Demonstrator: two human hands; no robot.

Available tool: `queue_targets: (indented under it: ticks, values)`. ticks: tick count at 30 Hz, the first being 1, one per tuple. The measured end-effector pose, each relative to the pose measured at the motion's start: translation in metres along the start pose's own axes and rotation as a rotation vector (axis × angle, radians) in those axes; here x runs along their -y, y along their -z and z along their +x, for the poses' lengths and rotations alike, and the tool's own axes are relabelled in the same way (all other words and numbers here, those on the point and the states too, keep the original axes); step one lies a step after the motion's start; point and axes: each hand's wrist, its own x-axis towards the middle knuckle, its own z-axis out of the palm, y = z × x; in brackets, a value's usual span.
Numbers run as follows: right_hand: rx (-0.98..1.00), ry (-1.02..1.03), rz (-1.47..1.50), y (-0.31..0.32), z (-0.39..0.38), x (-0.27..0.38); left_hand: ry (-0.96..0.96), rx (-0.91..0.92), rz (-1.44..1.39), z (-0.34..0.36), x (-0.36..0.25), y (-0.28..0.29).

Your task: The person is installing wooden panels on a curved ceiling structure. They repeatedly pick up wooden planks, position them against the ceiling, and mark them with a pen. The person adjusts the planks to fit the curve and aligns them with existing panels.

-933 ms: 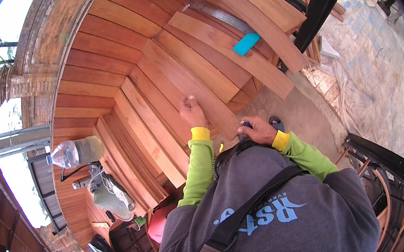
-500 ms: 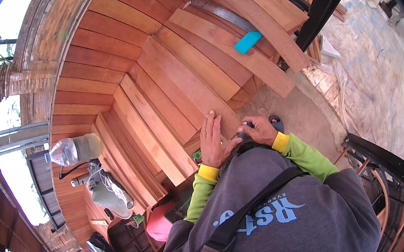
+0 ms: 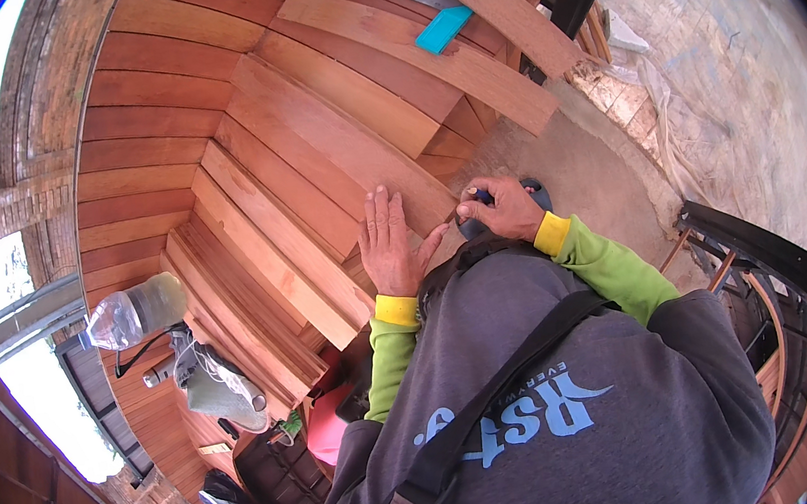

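Long, flat reddish-brown wooden plank towards eleven o'clock, likely stiff, best edge-held; left hand spread, holding nothing; right hand pinching small dark-blue object.

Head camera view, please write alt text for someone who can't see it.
A person's left hand is spread at the near end of a wooden board, while the right hand grips a small dark object close by. More boards lie around, one bearing a turquoise block; a plastic bottle is at left.
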Motion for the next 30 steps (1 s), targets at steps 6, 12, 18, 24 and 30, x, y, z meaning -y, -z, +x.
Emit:
queue_targets:
  ticks: [6, 12, 18, 24, 30]
  values:
    - [-0.115, -0.119, -0.072, 0.004, -0.009, -0.009, -0.018, 0.013, 0.018, 0.002, -0.001, -0.006]
    - [-0.135, -0.106, -0.085, 0.000, -0.008, -0.013, -0.029, 0.031, 0.017, -0.002, 0.003, -0.015]
    - [-0.127, -0.082, 0.005, -0.007, -0.006, -0.022, -0.039, 0.026, 0.014, -0.003, 0.005, -0.019]
    - [-0.100, -0.061, 0.022, -0.009, -0.003, -0.025, -0.038, 0.005, -0.001, -0.001, 0.003, -0.018]
    - [-0.093, -0.068, -0.006, -0.009, 0.000, -0.020, -0.033, 0.029, -0.013, -0.001, 0.005, -0.019]
